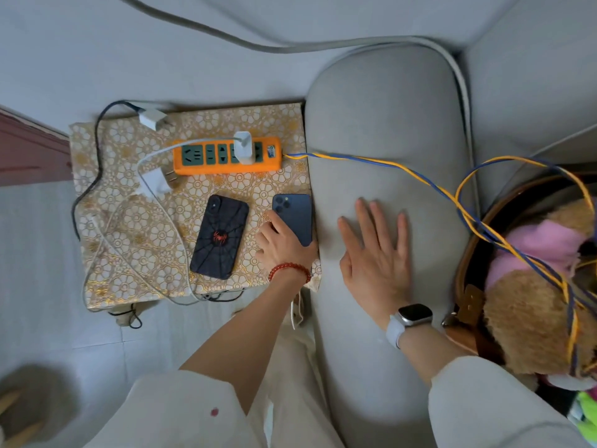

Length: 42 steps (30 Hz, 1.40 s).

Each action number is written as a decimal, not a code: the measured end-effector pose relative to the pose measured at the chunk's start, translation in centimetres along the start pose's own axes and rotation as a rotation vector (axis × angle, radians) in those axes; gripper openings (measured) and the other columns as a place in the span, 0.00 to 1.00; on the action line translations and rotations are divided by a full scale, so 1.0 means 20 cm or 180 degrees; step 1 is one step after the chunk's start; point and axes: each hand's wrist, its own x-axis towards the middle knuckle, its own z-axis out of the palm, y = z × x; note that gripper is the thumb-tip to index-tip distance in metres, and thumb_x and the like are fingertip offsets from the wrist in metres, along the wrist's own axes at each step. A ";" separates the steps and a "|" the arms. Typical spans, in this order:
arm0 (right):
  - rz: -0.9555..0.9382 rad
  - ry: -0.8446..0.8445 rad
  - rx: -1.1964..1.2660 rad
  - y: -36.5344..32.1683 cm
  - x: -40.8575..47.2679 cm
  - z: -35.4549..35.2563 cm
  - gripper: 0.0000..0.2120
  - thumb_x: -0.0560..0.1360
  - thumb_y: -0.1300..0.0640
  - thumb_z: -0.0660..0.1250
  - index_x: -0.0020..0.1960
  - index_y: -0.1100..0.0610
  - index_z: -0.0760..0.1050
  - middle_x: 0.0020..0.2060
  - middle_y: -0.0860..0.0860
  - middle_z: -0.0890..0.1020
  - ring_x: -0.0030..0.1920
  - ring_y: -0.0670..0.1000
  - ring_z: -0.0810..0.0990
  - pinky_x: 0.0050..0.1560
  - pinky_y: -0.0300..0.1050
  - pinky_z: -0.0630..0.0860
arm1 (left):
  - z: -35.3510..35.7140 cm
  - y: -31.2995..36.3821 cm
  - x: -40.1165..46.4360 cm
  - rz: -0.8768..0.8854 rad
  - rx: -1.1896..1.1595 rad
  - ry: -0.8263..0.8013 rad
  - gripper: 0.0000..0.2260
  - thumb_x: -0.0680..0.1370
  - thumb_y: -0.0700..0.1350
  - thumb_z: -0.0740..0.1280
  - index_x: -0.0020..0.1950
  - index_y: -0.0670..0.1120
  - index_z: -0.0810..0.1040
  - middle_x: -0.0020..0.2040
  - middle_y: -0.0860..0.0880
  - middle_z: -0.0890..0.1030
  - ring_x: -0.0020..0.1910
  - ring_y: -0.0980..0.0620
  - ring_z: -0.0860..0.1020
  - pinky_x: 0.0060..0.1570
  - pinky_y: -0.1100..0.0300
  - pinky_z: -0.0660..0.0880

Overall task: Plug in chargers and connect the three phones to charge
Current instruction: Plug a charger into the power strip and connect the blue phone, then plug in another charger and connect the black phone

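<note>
Left hand (284, 244) closed its grip around the lower edge of the dark blue phone with the triple camera (295, 218), lying face-down at the right edge of the floral gold-patterned bench (135, 240), just beside the black phone in the red spider case (219, 237); right hand (376, 253) lay flat and open on the grey sofa arm (387, 130), holding nothing. One white charger block (244, 147) sat plugged into the orange power strip (226, 155), two more white adapters (155, 184) lay loose (third phone not seen). Best lifted by the edges, port end turned toward the loose white cable (174, 227), plug seated straight.
</note>
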 end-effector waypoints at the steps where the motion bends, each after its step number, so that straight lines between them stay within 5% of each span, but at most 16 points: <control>1: 0.0009 0.0027 -0.0027 0.00 0.00 0.00 0.24 0.68 0.56 0.56 0.65 0.52 0.67 0.71 0.57 0.66 0.72 0.56 0.56 0.71 0.62 0.48 | 0.02 0.01 0.01 -0.0003 0.0038 -0.0003 0.44 0.68 0.56 0.71 0.73 0.41 0.49 0.68 0.40 0.61 0.66 0.40 0.61 0.59 0.44 0.68; 10: 0.0077 0.0119 0.0048 0.00 0.01 0.01 0.24 0.68 0.56 0.59 0.65 0.52 0.67 0.71 0.56 0.66 0.72 0.56 0.56 0.71 0.61 0.44 | 0.00 0.00 0.05 -0.0084 -0.0457 -0.0276 0.31 0.72 0.46 0.69 0.69 0.40 0.57 0.65 0.39 0.61 0.63 0.40 0.61 0.59 0.50 0.68; 14: 0.0080 0.0175 0.0010 -0.01 0.01 0.02 0.24 0.67 0.57 0.61 0.64 0.52 0.68 0.71 0.56 0.67 0.71 0.56 0.57 0.71 0.61 0.47 | -0.01 -0.01 0.06 -0.0045 -0.0358 -0.0536 0.35 0.73 0.47 0.67 0.72 0.40 0.51 0.67 0.39 0.58 0.65 0.39 0.61 0.63 0.50 0.66; 19: 0.0226 0.0130 0.0213 -0.06 0.03 -0.01 0.22 0.66 0.58 0.57 0.60 0.52 0.71 0.69 0.57 0.69 0.71 0.58 0.59 0.70 0.66 0.47 | -0.13 -0.06 0.11 0.0064 -0.0506 -0.0975 0.29 0.74 0.50 0.64 0.71 0.42 0.58 0.69 0.40 0.60 0.66 0.39 0.65 0.65 0.49 0.66; 21: 0.0217 0.0076 0.0439 -0.13 0.05 -0.04 0.21 0.66 0.58 0.57 0.59 0.54 0.72 0.67 0.58 0.71 0.69 0.58 0.60 0.69 0.68 0.46 | -0.22 -0.11 0.11 0.0114 -0.0655 -0.0776 0.25 0.75 0.50 0.63 0.69 0.42 0.65 0.69 0.39 0.64 0.66 0.40 0.67 0.64 0.49 0.67; 24: -0.0008 0.0041 0.1068 -0.30 0.11 -0.08 0.20 0.66 0.62 0.63 0.58 0.58 0.73 0.62 0.61 0.75 0.65 0.57 0.64 0.66 0.70 0.60 | -0.39 -0.25 0.12 0.0193 -0.0912 -0.0150 0.17 0.75 0.46 0.62 0.60 0.37 0.74 0.61 0.34 0.74 0.57 0.38 0.74 0.53 0.53 0.72; 27: -0.0200 0.0134 0.2094 -0.51 0.21 -0.21 0.19 0.71 0.62 0.55 0.61 0.60 0.71 0.61 0.60 0.76 0.63 0.58 0.72 0.62 0.63 0.71 | -0.59 -0.45 0.17 0.0121 -0.1124 0.0425 0.11 0.76 0.41 0.61 0.55 0.39 0.76 0.57 0.38 0.77 0.52 0.43 0.76 0.47 0.60 0.69; 30: -0.0388 0.0574 0.2706 -0.68 0.41 -0.37 0.19 0.74 0.61 0.52 0.63 0.62 0.69 0.61 0.60 0.75 0.64 0.58 0.71 0.65 0.60 0.69 | -0.75 -0.62 0.27 0.0055 -0.1311 0.0845 0.10 0.76 0.38 0.59 0.56 0.38 0.74 0.57 0.39 0.76 0.53 0.44 0.75 0.48 0.59 0.68; 34: -0.0946 0.0416 0.1807 -0.93 0.74 -0.50 0.21 0.75 0.56 0.49 0.67 0.59 0.66 0.66 0.57 0.72 0.69 0.57 0.67 0.70 0.64 0.55 | -0.87 -0.78 0.42 0.0214 -0.1181 0.0810 0.12 0.77 0.38 0.58 0.59 0.40 0.73 0.59 0.40 0.76 0.56 0.43 0.75 0.54 0.55 0.71; 36: -0.1173 -0.0179 0.1427 -1.01 0.81 -0.51 0.20 0.78 0.53 0.48 0.64 0.57 0.68 0.56 0.55 0.80 0.61 0.56 0.75 0.70 0.64 0.54 | -0.90 -0.83 0.48 0.0284 -0.1078 0.0712 0.14 0.77 0.38 0.57 0.61 0.40 0.73 0.61 0.39 0.75 0.58 0.43 0.74 0.59 0.50 0.72; 37: -0.1263 -0.0435 0.1375 -1.03 0.82 -0.49 0.17 0.78 0.53 0.48 0.58 0.56 0.72 0.43 0.52 0.82 0.47 0.54 0.79 0.66 0.61 0.61 | -0.91 -0.85 0.50 0.0309 -0.1040 0.0662 0.14 0.77 0.38 0.57 0.62 0.40 0.73 0.62 0.39 0.74 0.59 0.42 0.74 0.61 0.49 0.71; 39: -0.1448 -0.0695 0.1273 -1.01 0.79 -0.44 0.19 0.79 0.52 0.49 0.39 0.57 0.73 0.25 0.47 0.70 0.27 0.48 0.69 0.46 0.50 0.68 | -0.91 -0.88 0.53 0.0400 -0.0937 0.0504 0.15 0.77 0.38 0.58 0.64 0.40 0.71 0.64 0.39 0.72 0.62 0.41 0.71 0.63 0.46 0.69; 42: -0.2071 -0.1232 0.0257 -0.88 0.69 -0.40 0.25 0.78 0.47 0.46 0.31 0.56 0.72 0.26 0.49 0.71 0.32 0.51 0.70 0.45 0.46 0.64 | -0.90 -0.88 0.58 0.0629 -0.0460 0.0206 0.19 0.76 0.39 0.59 0.68 0.42 0.67 0.68 0.39 0.67 0.66 0.39 0.66 0.67 0.45 0.65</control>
